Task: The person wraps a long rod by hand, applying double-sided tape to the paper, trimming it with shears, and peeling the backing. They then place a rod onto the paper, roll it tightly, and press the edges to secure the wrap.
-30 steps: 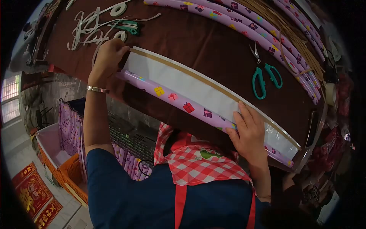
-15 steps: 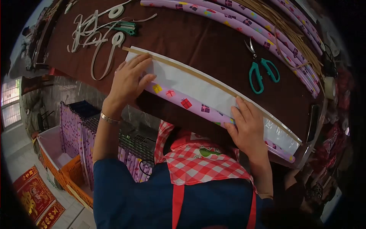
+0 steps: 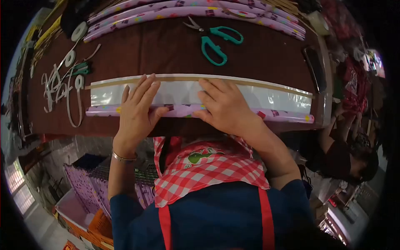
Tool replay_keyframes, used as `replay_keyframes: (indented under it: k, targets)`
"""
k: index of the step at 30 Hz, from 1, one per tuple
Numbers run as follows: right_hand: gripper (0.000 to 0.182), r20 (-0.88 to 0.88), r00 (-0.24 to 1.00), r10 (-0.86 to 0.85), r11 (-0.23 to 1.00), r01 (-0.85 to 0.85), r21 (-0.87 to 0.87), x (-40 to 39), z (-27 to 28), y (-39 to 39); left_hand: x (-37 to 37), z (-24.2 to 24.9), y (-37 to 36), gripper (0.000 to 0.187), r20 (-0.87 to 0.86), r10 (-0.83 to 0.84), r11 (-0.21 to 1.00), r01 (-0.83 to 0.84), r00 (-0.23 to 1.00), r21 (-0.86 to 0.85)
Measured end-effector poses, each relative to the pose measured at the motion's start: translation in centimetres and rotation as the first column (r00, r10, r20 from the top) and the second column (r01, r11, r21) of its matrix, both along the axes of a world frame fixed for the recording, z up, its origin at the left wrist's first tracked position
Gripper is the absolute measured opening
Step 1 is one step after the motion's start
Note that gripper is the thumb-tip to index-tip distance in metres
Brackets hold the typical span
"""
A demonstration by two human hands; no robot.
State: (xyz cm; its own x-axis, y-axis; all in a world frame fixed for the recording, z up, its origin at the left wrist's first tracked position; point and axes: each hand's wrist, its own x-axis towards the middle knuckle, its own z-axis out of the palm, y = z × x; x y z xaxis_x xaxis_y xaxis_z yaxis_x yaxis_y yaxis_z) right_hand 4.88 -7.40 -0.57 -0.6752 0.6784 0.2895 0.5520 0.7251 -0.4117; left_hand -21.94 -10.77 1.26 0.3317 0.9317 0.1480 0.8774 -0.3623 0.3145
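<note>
Both hands now stand nearer to each other along the white sheet (image 3: 179,91) than half a second ago: the left hand (image 3: 136,109) is farther in from the sheet's left end, and the right hand (image 3: 227,104) is closer to its middle. Also the whole view is turned, so the sheet lies almost level across it.

The sheet rests on the brown cloth (image 3: 266,58), at the near side of the table. Along its near edge runs a purple printed roll (image 3: 181,110), and along its far edge a narrow tan strip (image 3: 179,78).

The left hand is palm down with its fingers apart, reaching over the sheet to the strip, while its thumb lies at the roll. The right hand spans the sheet in the same way, its fingers a little bent. Neither hand is closed around anything; whether the fingertips press or only rest, I cannot tell well from above.

Beyond the sheet lie teal-handled scissors (image 3: 213,30) with parted blades, and farther back several purple rolls (image 3: 196,14). To the left is a tangle of white tape (image 3: 52,87).
</note>
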Motion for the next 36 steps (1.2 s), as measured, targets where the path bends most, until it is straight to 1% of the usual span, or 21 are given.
replay_keyframes:
  k: [1,2,4,6,8,9,10,12,13,15,17,19,20,23,25,27,29,33,35,36]
  targets:
    - [0.046,-0.002,1.0,-0.008,1.0,0.008,0.019,0.1,-0.1,0.0,0.9,-0.4,0.2,0.065,-0.044,-0.034,0.997,0.031,0.998,-0.066]
    - [0.046,0.016,0.999,-0.041,0.999,0.041,0.027,0.1,-0.2,-0.2,1.6,-0.5,0.3,0.066,-0.082,-0.058,0.994,0.05,0.995,-0.093]
    - [0.047,-0.002,0.999,-0.047,0.995,0.047,0.088,0.2,-0.5,-0.4,2.0,-0.3,0.6,0.069,-0.157,-0.098,0.988,0.077,0.983,-0.136]
    - [0.047,0.02,0.997,-0.071,0.995,0.07,0.075,1.3,-0.4,-0.7,1.6,-0.6,0.7,0.07,-0.154,-0.125,0.986,0.105,0.98,-0.128]
    - [0.047,0.025,0.991,-0.128,0.99,0.127,0.054,3.1,-0.1,-0.9,1.5,-0.5,0.7,0.071,-0.165,-0.127,0.986,0.107,0.978,-0.125]
    - [0.047,0.017,0.991,-0.129,0.99,0.128,0.053,3.9,0.1,-1.1,1.4,-0.4,0.7,0.071,-0.128,-0.142,0.986,0.129,0.982,-0.104]
    - [0.047,0.049,0.986,-0.162,0.986,0.16,0.051,5.1,0.3,-1.2,1.4,-0.3,0.6,0.07,-0.09,-0.156,0.985,0.148,0.984,-0.083]
    - [0.049,0.118,0.972,-0.206,0.979,0.205,0.018,7.3,0.4,-1.6,1.2,-0.3,0.4,0.067,-0.064,-0.153,0.985,0.147,0.986,-0.09]
    - [0.049,0.115,0.972,-0.204,0.979,0.203,0.016,8.3,0.3,-1.9,1.1,-0.3,0.3,0.065,-0.034,-0.154,0.984,0.151,0.987,-0.096]
    - [0.05,0.146,0.955,-0.256,0.964,0.243,0.106,10.3,0.2,-2.3,1.2,-0.2,0.2,0.063,-0.04,-0.141,0.985,0.136,0.989,-0.106]
    - [0.051,0.161,0.949,-0.272,0.962,0.263,0.075,12.3,0.5,-2.4,1.4,-0.1,0.2,0.061,-0.043,-0.125,0.986,0.12,0.991,-0.114]
    - [0.052,0.206,0.91,-0.36,0.933,0.348,0.092,14.2,0.2,-2.6,1.3,-0.1,0.2,0.059,-0.021,-0.119,0.986,0.116,0.993,-0.117]
    - [0.053,0.255,0.884,-0.393,0.919,0.389,0.066,14.8,0.4,-2.8,1.2,0.0,0.1,0.059,-0.024,-0.115,0.987,0.111,0.993,-0.115]
    - [0.053,0.253,0.876,-0.411,0.912,0.393,0.123,15.8,0.1,-3.1,0.9,-0.2,0.0,0.055,0.02,-0.141,0.987,0.142,0.99,-0.077]
    - [0.055,0.224,0.889,-0.399,0.916,0.38,0.126,15.7,0.3,-3.4,1.1,-0.1,-0.4,0.05,0.016,-0.142,0.99,0.142,0.99,0.007]
    - [0.056,0.194,0.902,-0.385,0.922,0.366,0.129,15.4,0.6,-3.8,1.3,0.1,-0.6,0.047,0.027,-0.117,0.993,0.117,0.993,0.0]
    - [0.057,0.109,0.943,-0.314,0.948,0.304,0.095,14.7,1.1,-4.1,1.3,0.3,-0.7,0.045,0.039,-0.09,0.996,0.09,0.995,-0.008]
    - [0.054,0.065,0.952,-0.298,0.953,0.293,0.077,14.1,0.8,-4.7,1.1,0.2,-0.5,0.042,0.053,-0.114,0.993,0.115,0.992,-0.012]
    - [0.048,0.043,0.949,-0.311,0.949,0.308,0.064,14.1,0.3,-4.7,1.0,0.1,-0.3,0.041,0.055,-0.122,0.992,0.123,0.991,-0.016]
    - [0.048,0.044,0.949,-0.312,0.949,0.309,0.064,14.1,0.4,-4.5,1.0,0.1,-0.3,0.042,0.059,-0.108,0.994,0.109,0.992,-0.025]
